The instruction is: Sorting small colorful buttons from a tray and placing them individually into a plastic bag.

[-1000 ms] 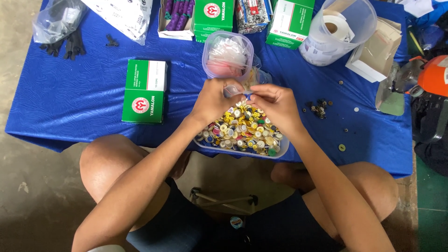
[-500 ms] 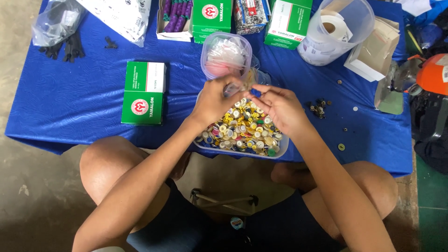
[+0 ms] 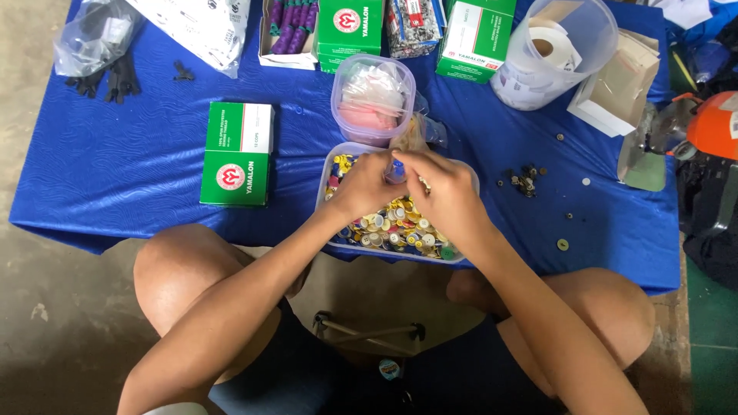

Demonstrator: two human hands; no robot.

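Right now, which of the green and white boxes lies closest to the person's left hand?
The green and white box lying flat by itself left of the button tray. The other two sit in the far row.

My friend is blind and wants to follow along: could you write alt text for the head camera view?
Seen from above, a seated person's left hand and right hand meet over a clear plastic tub of small, mostly yellow round caps, pinching a small blue piece between them. The tub rests on a blue-clothed low table beside a green and white cardboard box.
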